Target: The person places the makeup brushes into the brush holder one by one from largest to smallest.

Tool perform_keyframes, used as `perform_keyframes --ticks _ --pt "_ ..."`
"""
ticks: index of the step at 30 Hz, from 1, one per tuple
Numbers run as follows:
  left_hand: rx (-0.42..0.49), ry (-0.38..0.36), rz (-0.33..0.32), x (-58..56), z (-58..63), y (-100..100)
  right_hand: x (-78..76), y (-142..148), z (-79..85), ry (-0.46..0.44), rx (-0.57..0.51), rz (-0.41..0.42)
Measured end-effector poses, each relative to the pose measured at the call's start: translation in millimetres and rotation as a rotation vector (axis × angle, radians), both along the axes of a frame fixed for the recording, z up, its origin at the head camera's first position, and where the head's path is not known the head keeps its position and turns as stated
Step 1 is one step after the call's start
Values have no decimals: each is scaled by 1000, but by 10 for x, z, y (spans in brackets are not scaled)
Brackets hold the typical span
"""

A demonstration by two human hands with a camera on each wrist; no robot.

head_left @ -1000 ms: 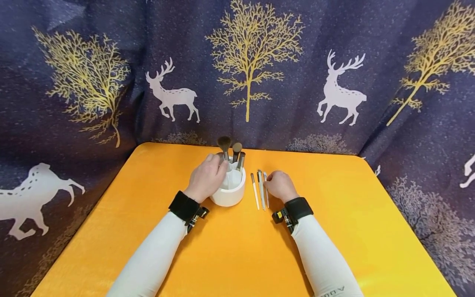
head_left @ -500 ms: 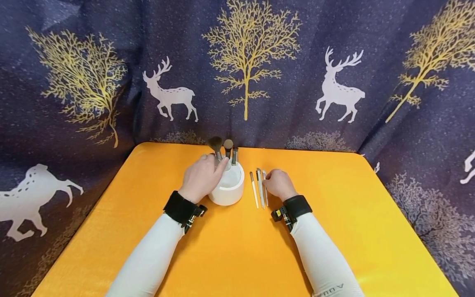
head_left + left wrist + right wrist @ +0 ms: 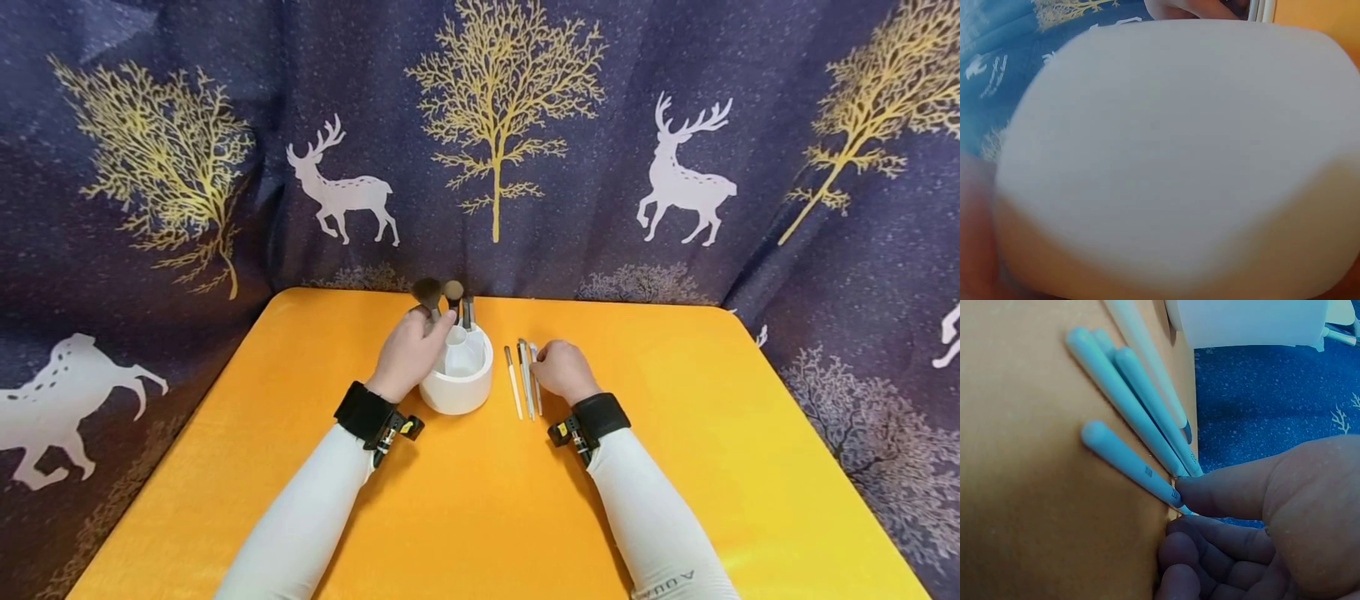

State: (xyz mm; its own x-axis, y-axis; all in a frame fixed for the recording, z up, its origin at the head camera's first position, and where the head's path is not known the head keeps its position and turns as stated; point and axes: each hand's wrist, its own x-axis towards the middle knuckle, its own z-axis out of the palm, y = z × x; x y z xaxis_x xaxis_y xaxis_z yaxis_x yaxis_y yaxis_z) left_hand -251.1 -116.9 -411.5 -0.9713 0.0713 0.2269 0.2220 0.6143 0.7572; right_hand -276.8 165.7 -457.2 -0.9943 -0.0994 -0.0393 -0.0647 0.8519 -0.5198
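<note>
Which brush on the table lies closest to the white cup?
The leftmost lying brush, between the white cup and the other lying brushes, which sit nearer the right hand.

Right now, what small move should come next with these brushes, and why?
Probably lift the rightmost brush: the right hand appears to pinch its far end, the left hand grips the white holder, and the holder's front compartment shows no brush.

1. A dark-blue fabric curtain (image 3: 360,58), printed with golden trees (image 3: 497,179) and white deer (image 3: 352,196), is walling in a booth-like nook.
2. A smooth orange round-cornered counter (image 3: 465,508) is filling the nook.
3. Small black wrist-strapped cameras (image 3: 411,427) are suggesting a recording setup.
</note>
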Motion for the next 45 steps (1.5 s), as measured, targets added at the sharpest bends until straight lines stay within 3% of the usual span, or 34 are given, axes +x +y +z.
perform_keyframes --ticks 7,24,26,31,32,36,39,41,45 --pt "12 18 -42 -25 -56 26 19 9 0 -9 -2 4" --pt "-75 59 17 -7 -77 82 68 -40 13 36 82 -23" --pt "-79 60 20 -6 -85 82 -37 23 -190 93 77 -6" --pt "-81 61 21 -9 -94 80 -44 16 -217 107 90 -15" --pt "-80 61 20 -9 -94 80 21 -26 -93 76 100 -31" --pt "-79 61 20 -6 -95 78 -98 50 -282 97 78 -21" --pt "-78 62 24 -2 -95 77 -99 64 -288 109 53 -13" --pt "-77 62 27 0 -96 76 18 -1 -95 79 52 -27" --pt "-83 65 31 2 -94 78 74 -39 8 50 47 -48"
